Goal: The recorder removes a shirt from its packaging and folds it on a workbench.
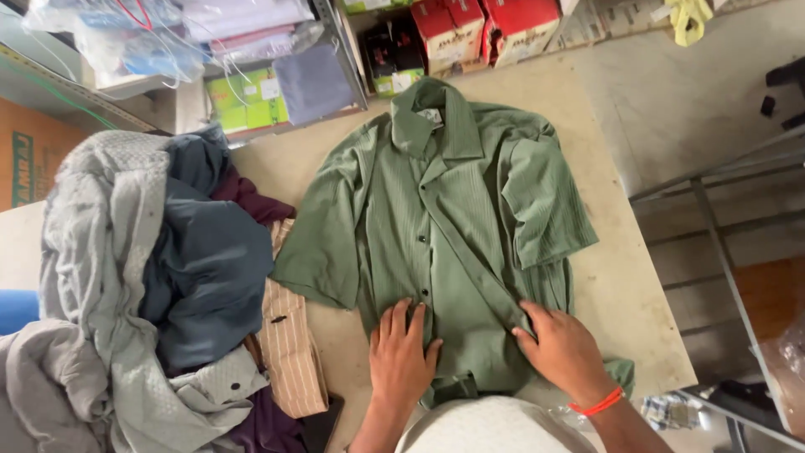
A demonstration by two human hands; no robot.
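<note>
A green short-sleeved shirt (444,210) lies face up and buttoned on a beige table (620,285), collar pointing away from me. Its right sleeve is folded in over the chest. My left hand (401,352) rests flat on the lower front beside the button line, fingers spread. My right hand (562,348), with an orange band at the wrist, presses on the lower right part of the shirt, its fingers on a fold of the cloth.
A heap of grey, dark blue and maroon clothes (142,277) fills the table's left side, with a tan striped garment (289,352) at its edge. Red boxes (482,29) and bagged goods (168,33) line shelves behind. A metal rack frame (713,235) stands at right.
</note>
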